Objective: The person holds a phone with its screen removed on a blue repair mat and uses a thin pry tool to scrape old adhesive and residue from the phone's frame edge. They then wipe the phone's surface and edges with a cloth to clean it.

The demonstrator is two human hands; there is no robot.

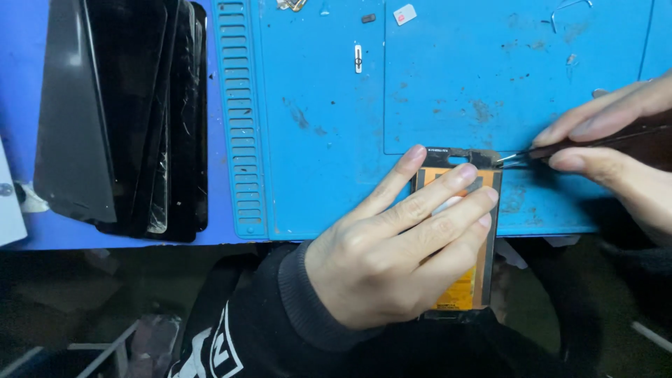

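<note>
A phone screen assembly (467,280) with an orange back and dark frame lies face down at the front edge of the blue work mat (448,77). My left hand (392,245) lies flat over it, fingers spread across its upper half and pressing it down. My right hand (616,140) comes in from the right, pinching dark tweezers (546,152) between thumb and fingers. The tweezer tips touch the top right corner of the assembly.
A stack of black phone screens (126,112) leans at the left, beside the mat's ribbed strip (239,119). Small loose parts lie at the mat's far edge: a metal clip (358,59), a white chip (404,14), a bent wire (567,10). The table edge runs below.
</note>
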